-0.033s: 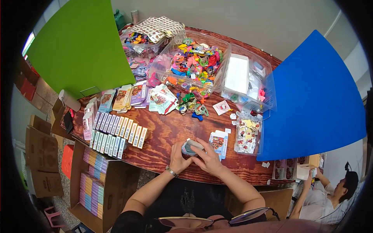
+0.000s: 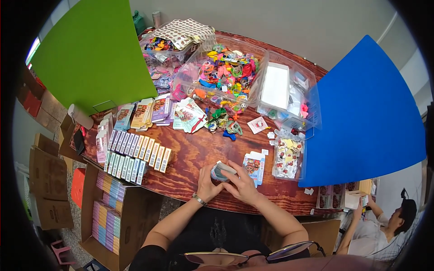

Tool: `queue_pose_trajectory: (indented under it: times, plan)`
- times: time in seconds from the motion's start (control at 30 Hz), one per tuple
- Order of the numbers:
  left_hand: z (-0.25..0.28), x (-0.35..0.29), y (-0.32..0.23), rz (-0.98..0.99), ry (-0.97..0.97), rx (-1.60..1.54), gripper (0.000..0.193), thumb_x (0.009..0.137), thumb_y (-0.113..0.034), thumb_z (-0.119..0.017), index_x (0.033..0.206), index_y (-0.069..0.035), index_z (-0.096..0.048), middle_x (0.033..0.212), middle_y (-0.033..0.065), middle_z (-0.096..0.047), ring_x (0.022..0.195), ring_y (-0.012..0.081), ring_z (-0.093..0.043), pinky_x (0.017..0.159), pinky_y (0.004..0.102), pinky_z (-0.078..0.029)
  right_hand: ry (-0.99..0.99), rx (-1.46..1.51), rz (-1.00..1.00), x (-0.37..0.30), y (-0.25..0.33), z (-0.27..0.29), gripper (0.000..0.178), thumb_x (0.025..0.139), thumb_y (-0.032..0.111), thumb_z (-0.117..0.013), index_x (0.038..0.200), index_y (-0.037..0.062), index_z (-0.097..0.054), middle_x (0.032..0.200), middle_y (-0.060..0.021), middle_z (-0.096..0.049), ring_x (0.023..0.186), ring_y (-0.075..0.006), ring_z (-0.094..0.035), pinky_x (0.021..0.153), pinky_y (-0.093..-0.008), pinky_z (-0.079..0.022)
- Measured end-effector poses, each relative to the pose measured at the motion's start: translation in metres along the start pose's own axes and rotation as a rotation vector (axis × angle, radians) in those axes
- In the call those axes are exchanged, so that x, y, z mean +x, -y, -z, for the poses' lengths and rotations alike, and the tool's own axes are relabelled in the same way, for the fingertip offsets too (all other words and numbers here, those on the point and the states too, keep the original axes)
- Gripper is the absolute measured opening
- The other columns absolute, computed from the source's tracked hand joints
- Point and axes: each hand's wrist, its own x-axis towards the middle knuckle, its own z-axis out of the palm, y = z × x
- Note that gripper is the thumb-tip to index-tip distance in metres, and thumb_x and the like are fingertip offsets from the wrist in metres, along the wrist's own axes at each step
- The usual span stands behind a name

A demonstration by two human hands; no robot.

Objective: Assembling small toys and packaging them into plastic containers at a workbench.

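Note:
Near the table's front edge I hold a small light-blue carton (image 2: 222, 171) between both hands, one end of it open with a pale flap standing up. My left hand (image 2: 208, 184) wraps round its left side. The fingers of my right hand (image 2: 242, 183) are on its right side and top edge. What may be inside the carton is hidden. Just right of my right hand lie flat blue cartons (image 2: 254, 167) with small white slips beside them. To the left stand two rows of filled cartons (image 2: 140, 147) in purple, yellow, green and blue.
Clear bins of colourful small toys (image 2: 230, 72) and a bin with a white box (image 2: 275, 86) stand at the back. A tub of small packets (image 2: 289, 158) is at right. Green (image 2: 90, 54) and blue panels (image 2: 361, 117) flank the table; another person (image 2: 382, 226) works at lower right.

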Motion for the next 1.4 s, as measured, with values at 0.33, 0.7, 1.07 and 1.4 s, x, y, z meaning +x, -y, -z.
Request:
queue_pose_trajectory:
  times: [0.33, 0.7, 1.07, 1.4]
  plan:
    - [0.018, -0.001, 0.006, 0.015, -0.021, 0.062, 0.075, 0.066, -0.018, -0.085, 0.13, -0.001, -0.049, 0.117, 0.0183, -0.056, 0.107, 0.0358, -0.056, 0.093, 0.0433, -0.046, -0.23, 0.045, -0.484, -0.008, -0.083, 0.083, 0.027, 0.092, 0.011, -0.066, 0.118, 0.0036, -0.067, 0.111, -0.0147, -0.071, 0.095, -0.0268, -0.071, 0.083, -0.0344, -0.055]
    - [0.01, -0.008, 0.009, -0.023, 0.009, 0.088, 0.073, 0.069, -0.02, -0.087, 0.129, -0.001, -0.05, 0.112, 0.0185, -0.058, 0.104, 0.0363, -0.057, 0.089, 0.0435, -0.047, 0.11, -0.454, -0.787, -0.063, -0.176, 0.106, 0.037, 0.078, 0.03, -0.079, 0.11, 0.0146, -0.068, 0.108, -0.0153, -0.06, 0.102, -0.0343, -0.063, 0.086, -0.0452, -0.052]
    - [0.008, -0.006, 0.009, -0.018, 0.024, 0.044, 0.071, 0.068, -0.019, -0.086, 0.127, -0.001, -0.052, 0.111, 0.018, -0.058, 0.104, 0.0377, -0.055, 0.09, 0.0456, -0.045, -0.032, -0.564, -0.687, -0.067, -0.2, 0.101, 0.021, 0.085, 0.023, -0.073, 0.105, 0.0171, -0.069, 0.102, -0.0103, -0.062, 0.094, -0.0316, -0.064, 0.077, -0.0435, -0.053]
    - [0.011, -0.008, 0.011, 0.002, 0.033, 0.059, 0.071, 0.067, -0.019, -0.086, 0.127, -0.001, -0.052, 0.113, 0.018, -0.058, 0.106, 0.0375, -0.054, 0.091, 0.0451, -0.044, 0.404, -0.422, -0.601, -0.069, -0.158, 0.102, 0.033, 0.08, 0.028, -0.078, 0.108, 0.0153, -0.067, 0.103, -0.0103, -0.063, 0.097, -0.0318, -0.065, 0.081, -0.0441, -0.053]
